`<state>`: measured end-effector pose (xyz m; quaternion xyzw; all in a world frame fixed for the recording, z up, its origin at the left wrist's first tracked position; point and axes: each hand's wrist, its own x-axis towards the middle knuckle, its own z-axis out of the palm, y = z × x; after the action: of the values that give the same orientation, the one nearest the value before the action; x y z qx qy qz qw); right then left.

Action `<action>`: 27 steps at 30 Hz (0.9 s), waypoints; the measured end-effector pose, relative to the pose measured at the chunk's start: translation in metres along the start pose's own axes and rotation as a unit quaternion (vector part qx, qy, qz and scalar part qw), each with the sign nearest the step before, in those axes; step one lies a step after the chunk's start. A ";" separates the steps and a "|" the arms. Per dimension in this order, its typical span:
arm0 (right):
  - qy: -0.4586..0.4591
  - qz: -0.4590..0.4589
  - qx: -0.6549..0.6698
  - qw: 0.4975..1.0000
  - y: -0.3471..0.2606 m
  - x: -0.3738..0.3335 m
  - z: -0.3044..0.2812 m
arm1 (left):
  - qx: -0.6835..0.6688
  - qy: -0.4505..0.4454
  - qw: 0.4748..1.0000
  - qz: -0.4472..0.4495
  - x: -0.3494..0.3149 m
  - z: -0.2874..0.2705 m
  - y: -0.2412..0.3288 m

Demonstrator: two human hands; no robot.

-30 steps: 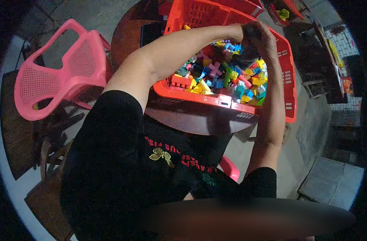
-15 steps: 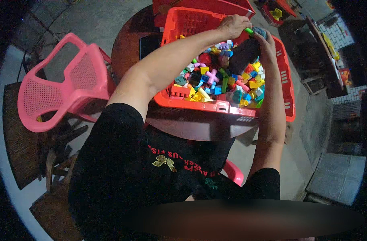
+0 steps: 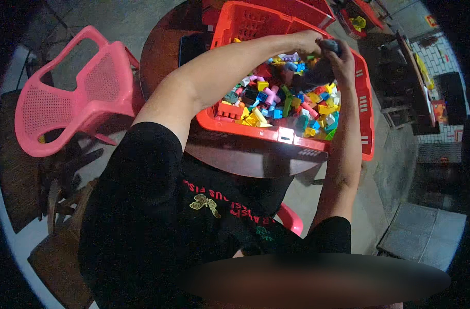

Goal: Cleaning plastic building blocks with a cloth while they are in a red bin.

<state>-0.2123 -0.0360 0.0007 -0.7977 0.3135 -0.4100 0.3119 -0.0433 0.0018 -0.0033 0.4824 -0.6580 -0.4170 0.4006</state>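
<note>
A red plastic crate (image 3: pixel 235 126) is filled with colourful toy building blocks (image 3: pixel 271 96). Over its far right part my two hands meet. My right hand (image 3: pixel 343 63) is curled around a grey-blue piece (image 3: pixel 331 46), probably a toy block, though its exact shape is partly covered by the fingers. Touching or very close to that piece, my left hand (image 3: pixel 308 42) has its fingers drawn together. Whatever lies between the left fingertips is hidden. Shadow from the hands falls on the blocks below.
The crate stands on a round brown table (image 3: pixel 160 62), with a dark flat tray-like object (image 3: pixel 187 50) to its left. A pink plastic armchair (image 3: pixel 108 77) is at the left. Another red container (image 3: pixel 307 9) lies behind the crate, and a grey box (image 3: pixel 420 232) sits at the lower right.
My left fingers have moved in against the piece in my right hand. The bright green bit between my hands is now out of sight. The view has shifted slightly.
</note>
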 end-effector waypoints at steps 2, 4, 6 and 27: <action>-0.077 0.014 -0.143 0.987 -0.015 0.002 0.016 | 0.097 -0.043 0.994 0.002 0.000 -0.009 -0.020; -0.081 -0.017 -0.142 0.986 -0.021 -0.005 0.020 | 0.073 -0.062 0.994 -0.056 -0.002 -0.005 -0.019; -0.068 -0.077 -0.136 0.985 -0.017 -0.006 0.016 | 0.049 -0.061 0.992 -0.101 -0.006 -0.004 -0.009; -0.070 0.132 0.151 0.977 -0.048 -0.010 0.019 | -0.476 0.330 0.798 0.168 0.010 -0.120 -0.015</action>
<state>-0.1893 0.0048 0.0234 -0.7198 0.3280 -0.3513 0.5008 0.0702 -0.0301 0.0240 0.2214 -0.2756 -0.4196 0.8360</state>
